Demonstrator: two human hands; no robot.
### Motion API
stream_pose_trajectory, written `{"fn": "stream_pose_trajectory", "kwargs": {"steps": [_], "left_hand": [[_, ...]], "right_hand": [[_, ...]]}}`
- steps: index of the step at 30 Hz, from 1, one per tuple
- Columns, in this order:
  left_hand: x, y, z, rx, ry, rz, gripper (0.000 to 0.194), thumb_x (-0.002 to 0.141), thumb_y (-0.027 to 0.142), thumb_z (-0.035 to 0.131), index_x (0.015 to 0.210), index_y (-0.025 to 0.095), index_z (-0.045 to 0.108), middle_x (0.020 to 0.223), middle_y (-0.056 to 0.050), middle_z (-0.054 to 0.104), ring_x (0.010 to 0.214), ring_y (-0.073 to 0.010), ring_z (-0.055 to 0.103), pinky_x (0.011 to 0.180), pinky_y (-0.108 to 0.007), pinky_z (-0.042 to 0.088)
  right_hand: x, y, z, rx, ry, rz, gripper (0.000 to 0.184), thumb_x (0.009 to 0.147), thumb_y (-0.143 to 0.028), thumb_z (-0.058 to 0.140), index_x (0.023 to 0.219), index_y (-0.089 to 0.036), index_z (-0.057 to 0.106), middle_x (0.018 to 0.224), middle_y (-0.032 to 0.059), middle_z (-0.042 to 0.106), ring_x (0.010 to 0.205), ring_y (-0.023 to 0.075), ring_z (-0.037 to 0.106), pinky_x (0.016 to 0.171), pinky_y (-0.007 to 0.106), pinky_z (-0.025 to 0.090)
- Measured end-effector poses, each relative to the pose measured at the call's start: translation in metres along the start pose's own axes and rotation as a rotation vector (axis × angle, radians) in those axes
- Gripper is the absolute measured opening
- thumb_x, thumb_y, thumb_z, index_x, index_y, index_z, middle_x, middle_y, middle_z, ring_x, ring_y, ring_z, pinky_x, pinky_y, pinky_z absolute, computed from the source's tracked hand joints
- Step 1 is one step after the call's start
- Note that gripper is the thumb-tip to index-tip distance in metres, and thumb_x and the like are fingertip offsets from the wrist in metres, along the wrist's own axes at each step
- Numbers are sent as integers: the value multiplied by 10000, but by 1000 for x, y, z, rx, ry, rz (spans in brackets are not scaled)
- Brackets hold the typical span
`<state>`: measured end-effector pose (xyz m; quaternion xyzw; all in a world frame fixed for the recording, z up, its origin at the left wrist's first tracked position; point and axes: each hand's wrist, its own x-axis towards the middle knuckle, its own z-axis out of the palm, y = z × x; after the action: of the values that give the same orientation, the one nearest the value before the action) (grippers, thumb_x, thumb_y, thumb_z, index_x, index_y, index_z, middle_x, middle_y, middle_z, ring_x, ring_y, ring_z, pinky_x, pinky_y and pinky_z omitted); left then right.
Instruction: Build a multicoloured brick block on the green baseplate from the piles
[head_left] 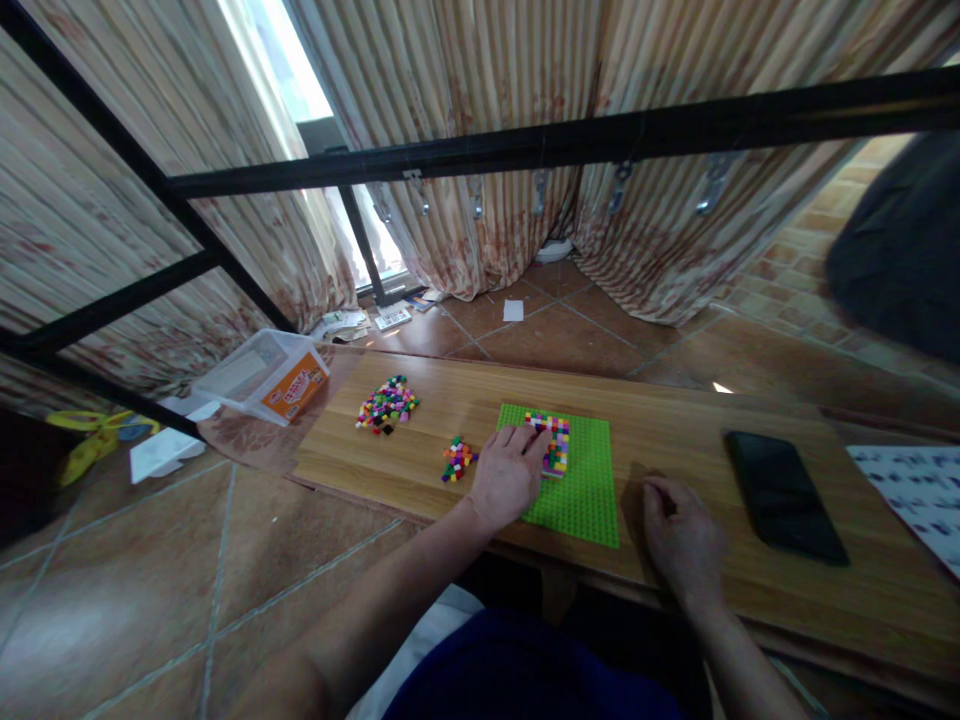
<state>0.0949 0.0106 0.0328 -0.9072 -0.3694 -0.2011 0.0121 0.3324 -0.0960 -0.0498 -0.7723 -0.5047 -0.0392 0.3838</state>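
A green studded baseplate point(581, 510) lies on the wooden table, carrying a block of small multicoloured toy bricks point(559, 445). My left hand point(510, 470) is over the left part of this block, its fingers bent down onto the bricks. Whatever its fingertips hold is hidden under the hand. Just left of that hand sits a small pile of loose bricks point(457, 459). To the right of the baseplate, my right hand point(682, 540) rests on the table with fingers curled in and nothing visible in them.
A larger heap of loose bricks point(388, 404) lies on the left of the table point(330, 450). Beyond it stands a clear plastic box point(262, 375) with an orange label. On the right are a black phone point(786, 497) and a printed sheet point(911, 495). A black metal bar point(525, 150) crosses ahead.
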Motion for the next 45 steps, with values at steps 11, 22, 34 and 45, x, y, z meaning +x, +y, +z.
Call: {"fn": "stream_pose_trajectory", "kwargs": {"steps": [11,22,34,45], "left_hand": [[1,2,-2,19,-44,11,384,1001,165,444,1363,161,572,1186,-119,653,1071,-257,591,891,-380,545],[-1,2,6,27,4,10,372,1003,167,463,1357,140,574,1190,-123,661,1077,-253,602,884,-368,546],[-11,-3,0,-201,126,-119,351,1016,176,436,1335,182,583,1195,-107,702,1099,-224,652,976,-390,561],[-69,-78,-7,-288,218,-551,214,940,118,546,1078,186,694,1017,-69,731,969,-194,692,909,-354,579]], "right_hand": [[0,-1,0,-26,-5,24,490,956,-524,411,952,-153,732,919,124,726,775,220,623,694,328,433],[-1,-1,1,-30,-16,-2,444,962,-489,411,962,-164,713,940,122,722,794,219,611,723,344,442],[0,5,2,-35,-15,-22,454,955,-504,420,943,-158,714,907,117,720,776,219,622,699,332,443],[-1,6,-2,-96,0,-53,435,937,-483,434,941,-160,725,889,126,725,734,234,623,629,326,417]]}}
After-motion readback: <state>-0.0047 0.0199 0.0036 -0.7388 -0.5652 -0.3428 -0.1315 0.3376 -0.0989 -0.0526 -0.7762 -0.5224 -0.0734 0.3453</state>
